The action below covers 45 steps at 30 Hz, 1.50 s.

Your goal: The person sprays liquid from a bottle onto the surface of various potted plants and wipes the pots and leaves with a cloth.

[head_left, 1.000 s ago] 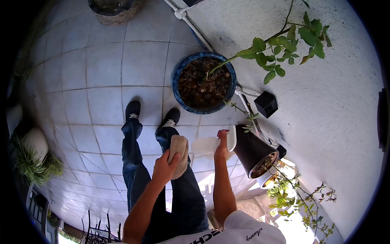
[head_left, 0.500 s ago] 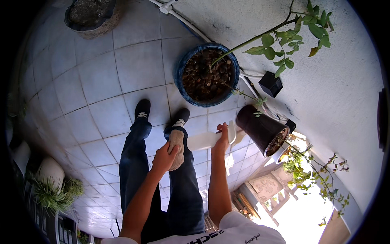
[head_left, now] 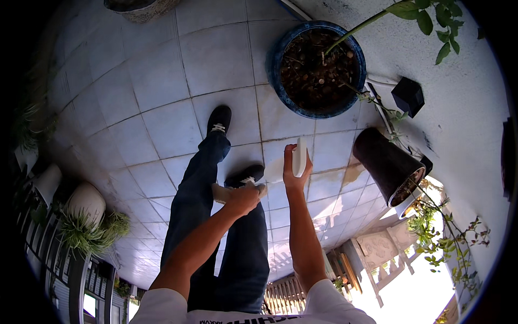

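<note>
Pale tiled floor bears a blue soil-filled pot and a tipped black pot.

Single head view, worn on the person's head, aimed steeply down at tiled floor. Forearms enter from 6 o'clock; blue pot seen at 1 o'clock, white wall at 3 o'clock. Hands near, floor farther.

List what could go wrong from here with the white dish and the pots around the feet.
1. The right hand grips the white dish on edge, by the fingers only; it might slip and break on the tiled floor.
2. The black pot lies tilted beside it; a swing of the arm could knock it.
3. The blue pot stands just ahead of the shoes, a possible trip.
</note>
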Each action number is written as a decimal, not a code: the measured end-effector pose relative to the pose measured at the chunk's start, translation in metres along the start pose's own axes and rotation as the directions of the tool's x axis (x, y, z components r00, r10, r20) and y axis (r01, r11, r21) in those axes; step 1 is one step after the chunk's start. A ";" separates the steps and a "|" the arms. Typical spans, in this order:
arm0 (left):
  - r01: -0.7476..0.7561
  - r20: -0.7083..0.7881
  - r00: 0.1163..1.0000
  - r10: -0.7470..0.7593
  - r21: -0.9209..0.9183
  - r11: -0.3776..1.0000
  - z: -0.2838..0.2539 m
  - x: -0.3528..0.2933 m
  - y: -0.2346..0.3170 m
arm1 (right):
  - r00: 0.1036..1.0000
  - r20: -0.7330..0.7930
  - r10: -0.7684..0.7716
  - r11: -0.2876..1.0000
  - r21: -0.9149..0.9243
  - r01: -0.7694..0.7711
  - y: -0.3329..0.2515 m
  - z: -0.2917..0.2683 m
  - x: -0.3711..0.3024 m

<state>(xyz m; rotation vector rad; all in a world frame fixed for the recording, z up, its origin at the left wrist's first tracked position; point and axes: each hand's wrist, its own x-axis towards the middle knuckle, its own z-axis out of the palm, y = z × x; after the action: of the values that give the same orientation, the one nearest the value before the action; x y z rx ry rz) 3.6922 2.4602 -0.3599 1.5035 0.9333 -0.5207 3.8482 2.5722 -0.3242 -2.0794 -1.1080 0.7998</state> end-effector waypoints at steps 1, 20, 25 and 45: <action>-0.001 0.087 0.996 0.004 -0.038 0.999 0.010 -0.002 -0.001 | 0.999 0.027 -0.019 0.999 0.032 0.019 0.010 0.007 -0.007; -0.505 0.477 0.861 0.178 0.758 0.412 -0.001 0.035 0.096 | 0.897 0.264 -0.354 0.933 0.031 0.359 0.160 0.074 0.023; -0.458 0.380 0.882 0.278 0.828 0.323 -0.033 0.036 0.114 | 0.800 0.322 -0.506 0.858 0.091 0.506 0.193 0.072 0.080; -0.127 0.025 0.983 0.184 0.813 0.568 -0.014 0.052 0.082 | 0.735 -0.218 -0.642 0.750 0.024 0.661 0.268 -0.039 0.084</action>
<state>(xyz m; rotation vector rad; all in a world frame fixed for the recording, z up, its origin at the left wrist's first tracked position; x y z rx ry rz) 3.7843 2.4914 -0.3490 2.4368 0.5893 -0.8453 4.0423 2.5178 -0.5233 -1.4658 -1.5150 0.2771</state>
